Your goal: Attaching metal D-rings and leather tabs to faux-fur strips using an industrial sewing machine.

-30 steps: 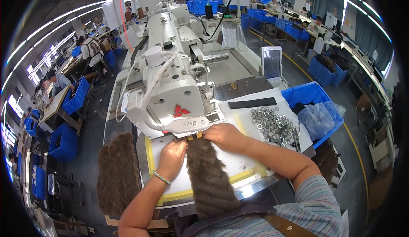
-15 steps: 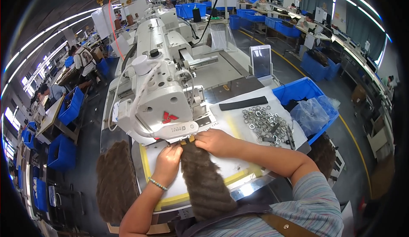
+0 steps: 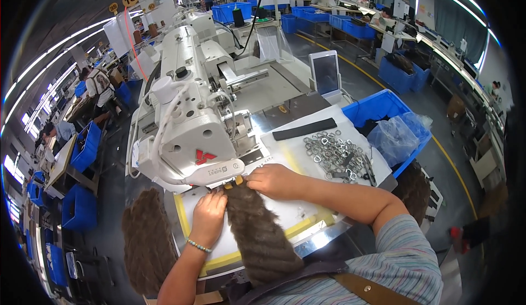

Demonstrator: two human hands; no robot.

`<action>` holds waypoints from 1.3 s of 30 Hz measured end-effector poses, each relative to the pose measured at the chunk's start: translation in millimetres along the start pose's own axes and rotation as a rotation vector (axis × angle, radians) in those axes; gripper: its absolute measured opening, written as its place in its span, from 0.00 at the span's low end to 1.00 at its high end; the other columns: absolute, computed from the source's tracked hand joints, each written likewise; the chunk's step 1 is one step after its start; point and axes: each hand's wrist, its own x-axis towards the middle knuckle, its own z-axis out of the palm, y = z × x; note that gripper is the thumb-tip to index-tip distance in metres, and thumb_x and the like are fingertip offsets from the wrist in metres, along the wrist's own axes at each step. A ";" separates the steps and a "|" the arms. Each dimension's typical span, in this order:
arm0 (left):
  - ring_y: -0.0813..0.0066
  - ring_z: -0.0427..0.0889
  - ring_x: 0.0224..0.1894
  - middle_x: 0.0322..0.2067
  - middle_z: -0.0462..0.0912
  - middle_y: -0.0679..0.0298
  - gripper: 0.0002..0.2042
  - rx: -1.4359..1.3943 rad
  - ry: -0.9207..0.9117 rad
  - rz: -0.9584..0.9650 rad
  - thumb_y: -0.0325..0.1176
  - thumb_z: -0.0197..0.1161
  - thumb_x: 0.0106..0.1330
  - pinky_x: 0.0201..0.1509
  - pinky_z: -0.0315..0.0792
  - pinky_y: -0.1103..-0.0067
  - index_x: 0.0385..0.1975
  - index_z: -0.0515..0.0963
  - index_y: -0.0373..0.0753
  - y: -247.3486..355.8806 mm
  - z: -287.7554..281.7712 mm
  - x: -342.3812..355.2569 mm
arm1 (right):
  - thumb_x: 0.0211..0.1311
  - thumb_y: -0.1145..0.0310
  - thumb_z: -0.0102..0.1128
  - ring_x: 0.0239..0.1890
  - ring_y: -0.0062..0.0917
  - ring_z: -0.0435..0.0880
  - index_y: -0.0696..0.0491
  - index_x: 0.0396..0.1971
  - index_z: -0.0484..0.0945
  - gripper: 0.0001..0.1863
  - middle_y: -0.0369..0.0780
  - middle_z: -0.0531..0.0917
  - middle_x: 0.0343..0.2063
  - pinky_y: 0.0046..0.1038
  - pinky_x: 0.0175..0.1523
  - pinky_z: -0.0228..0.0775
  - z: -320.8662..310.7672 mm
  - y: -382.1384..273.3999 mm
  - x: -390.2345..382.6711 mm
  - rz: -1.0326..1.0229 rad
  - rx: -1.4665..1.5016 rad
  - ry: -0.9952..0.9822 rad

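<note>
A brown fur strip (image 3: 257, 239) runs from my lap up under the white industrial sewing machine (image 3: 192, 118), with yellow metal tabs (image 3: 238, 180) at its narrow end. My left hand (image 3: 209, 217) has curled fingers closed on the strip's left edge at that end, just below the machine head. My right hand (image 3: 276, 183) lies on the other side of the same end, its fingers bent together on the strip. The work plate beneath is white, bordered with yellow tape (image 3: 181, 212). The needle area is hidden by the machine head.
Metal rings (image 3: 334, 157) and a black strip (image 3: 304, 128) lie on white sheeting at the right, beside a small screen (image 3: 323, 73) and a blue bin (image 3: 397, 102). More fur (image 3: 143, 239) sits at left. Co-workers (image 3: 97, 91) are at tables along both sides.
The view has shifted, moving the machine and rings left in the picture. Both hands remain on the fur's upper end; a dark object with red has appeared at the right edge.
</note>
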 end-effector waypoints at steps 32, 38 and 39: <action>0.57 0.89 0.48 0.48 0.90 0.56 0.07 -0.080 0.054 0.084 0.23 0.71 0.66 0.54 0.83 0.66 0.42 0.85 0.32 19.6 -11.2 9.9 | 0.59 0.76 0.67 0.46 0.39 0.90 0.55 0.42 0.89 0.11 0.41 0.89 0.42 0.39 0.50 0.81 -176.5 29.7 -148.8 0.811 -0.328 -0.390; 0.57 0.89 0.47 0.47 0.90 0.56 0.07 -0.079 0.047 0.065 0.22 0.71 0.66 0.52 0.83 0.67 0.42 0.85 0.32 20.4 -12.3 10.0 | 0.59 0.75 0.68 0.46 0.40 0.88 0.54 0.41 0.88 0.10 0.41 0.88 0.43 0.39 0.50 0.80 -174.1 38.0 -149.2 0.817 -0.284 -0.404; 0.57 0.89 0.46 0.47 0.90 0.56 0.07 -0.089 0.051 0.074 0.22 0.71 0.65 0.52 0.83 0.67 0.41 0.85 0.32 20.7 -13.1 10.3 | 0.59 0.75 0.68 0.46 0.40 0.88 0.54 0.41 0.88 0.10 0.41 0.88 0.43 0.39 0.50 0.80 -175.5 38.3 -149.5 0.810 -0.283 -0.405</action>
